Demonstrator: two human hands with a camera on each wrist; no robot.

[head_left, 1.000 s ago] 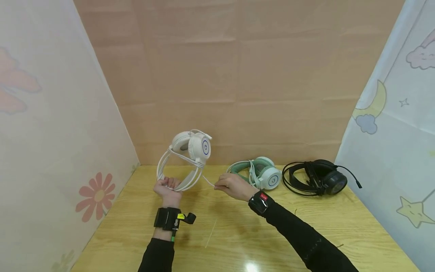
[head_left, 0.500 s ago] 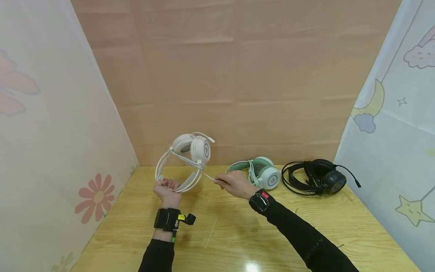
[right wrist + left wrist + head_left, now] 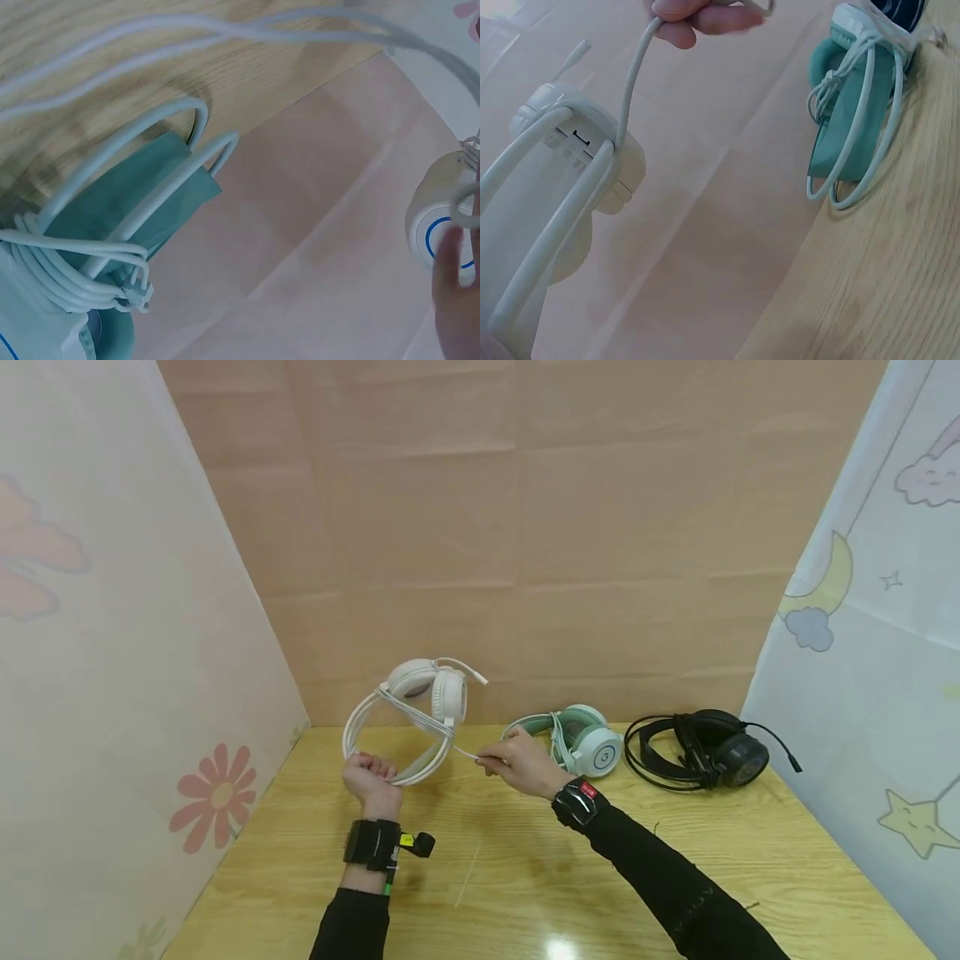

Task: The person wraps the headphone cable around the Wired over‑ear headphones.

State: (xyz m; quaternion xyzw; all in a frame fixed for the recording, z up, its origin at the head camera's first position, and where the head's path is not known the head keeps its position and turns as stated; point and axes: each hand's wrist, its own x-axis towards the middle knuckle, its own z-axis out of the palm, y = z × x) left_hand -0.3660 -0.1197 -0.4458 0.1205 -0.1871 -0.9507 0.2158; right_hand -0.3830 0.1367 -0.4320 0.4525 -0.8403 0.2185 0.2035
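Observation:
My left hand [image 3: 372,781] grips the headband of a white headset [image 3: 450,697], held up above the table with its earcups upward and its mic boom sticking out to the right. White cable [image 3: 420,718] is wound across the headset between its two sides. A length of that cable [image 3: 634,82] runs taut from an earcup to my right hand [image 3: 525,764], which pinches it between thumb and fingers. In the right wrist view, blurred loops of white cable [image 3: 225,30] cross the top, and fingers [image 3: 450,277] show at the right edge.
A green and white headset [image 3: 600,752], its cable bundled round it, lies on the wooden table [image 3: 570,877] just behind my right hand. Right of it lies a black headset [image 3: 738,760] with its mic boom out. Brown paper [image 3: 480,527] covers the back wall.
The white headset has turned slightly in my left hand, its earcups lower and its mic boom swung further right. My right hand still pinches the cable, with little movement.

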